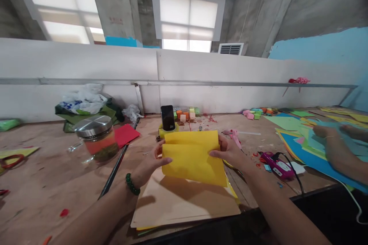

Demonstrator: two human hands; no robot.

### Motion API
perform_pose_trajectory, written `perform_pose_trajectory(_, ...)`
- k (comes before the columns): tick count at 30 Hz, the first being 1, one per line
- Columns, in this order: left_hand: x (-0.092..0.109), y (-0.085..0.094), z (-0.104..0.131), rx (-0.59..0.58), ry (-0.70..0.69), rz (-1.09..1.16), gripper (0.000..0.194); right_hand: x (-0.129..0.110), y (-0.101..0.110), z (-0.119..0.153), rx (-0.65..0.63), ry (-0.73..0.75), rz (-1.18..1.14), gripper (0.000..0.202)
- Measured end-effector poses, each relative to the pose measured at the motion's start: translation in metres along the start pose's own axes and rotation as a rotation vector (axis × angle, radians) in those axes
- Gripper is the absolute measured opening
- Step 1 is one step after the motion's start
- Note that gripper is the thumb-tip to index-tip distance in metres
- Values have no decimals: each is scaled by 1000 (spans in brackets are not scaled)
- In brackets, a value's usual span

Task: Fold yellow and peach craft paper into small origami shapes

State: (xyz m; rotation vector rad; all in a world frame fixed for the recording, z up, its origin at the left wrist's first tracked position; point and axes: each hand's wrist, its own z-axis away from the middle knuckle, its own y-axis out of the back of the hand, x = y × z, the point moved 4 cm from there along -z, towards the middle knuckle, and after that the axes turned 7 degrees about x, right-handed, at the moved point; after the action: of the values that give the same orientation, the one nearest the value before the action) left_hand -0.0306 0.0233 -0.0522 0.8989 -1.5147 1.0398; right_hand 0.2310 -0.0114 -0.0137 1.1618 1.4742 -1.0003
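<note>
Left hand and right hand, each nearly closed in a thumb-and-finger pinch, hold opposite sides of the layered yellow paper above the near beige stack, where aligning the staggered far edges would likely keep it square.

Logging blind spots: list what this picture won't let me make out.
Head view:
Some fingers of the left hand and right hand: behind the yellow paper.
Far part of the pale sheets: covered by the yellow paper.
Markings on the purple device: too small to read.
</note>
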Motion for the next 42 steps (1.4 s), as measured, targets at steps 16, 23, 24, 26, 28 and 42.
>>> perform_pose_trajectory(16, -22, 1, 8, 183, 185, 219, 48, 56, 1, -31, 230, -94, -28, 46)
perform_pose_trajectory(23, -25, 1, 9, 240, 164, 183, 56, 66, -6, -33, 325, -87, -22, 43)
perform_pose_trajectory(24, -26, 1, 9, 253, 159, 178, 55, 66, -7, -33, 328, -85, -25, 44)
perform_pose_trajectory(26, -28, 2, 10, 279, 159, 169, 53, 64, -10, -31, 333, -83, -44, 48)
perform_pose_trajectory(28, -29, 4, 9, 302, 167, 155, 51, 63, -12, -30, 329, -103, -72, 50)
perform_pose_trajectory(42, -11, 9, 10, 362, 64, 18, 54, 67, -6, -29, 383, -56, 59, 45)
